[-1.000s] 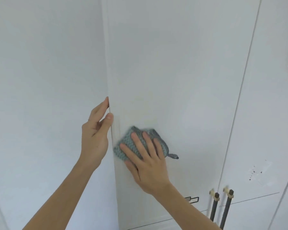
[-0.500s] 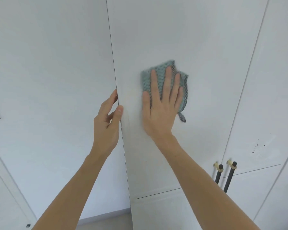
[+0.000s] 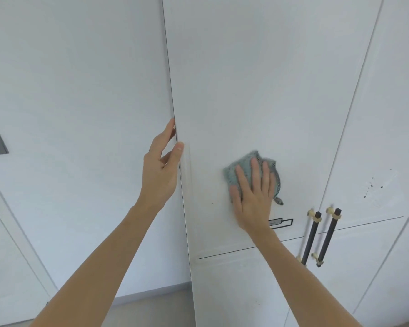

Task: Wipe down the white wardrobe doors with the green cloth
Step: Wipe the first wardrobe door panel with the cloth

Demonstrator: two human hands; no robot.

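Note:
A tall white wardrobe door (image 3: 257,79) fills the middle of the view. My right hand (image 3: 254,197) lies flat with straight fingers on the green cloth (image 3: 232,172), pressing it against the door a little above a small label. Only the cloth's upper and right edges show around my fingers. My left hand (image 3: 162,171) grips the door's left edge, thumb on the front face and fingers behind the edge.
A second white door (image 3: 373,114) with dark specks stands to the right. Two black bar handles (image 3: 321,234) with brass mounts hang at the seam between the doors. A white wall (image 3: 69,114) is on the left, a grey floor strip below.
My right hand has slid the cloth down the door from the higher spot of half a second ago. My left hand keeps its hold on the door's edge.

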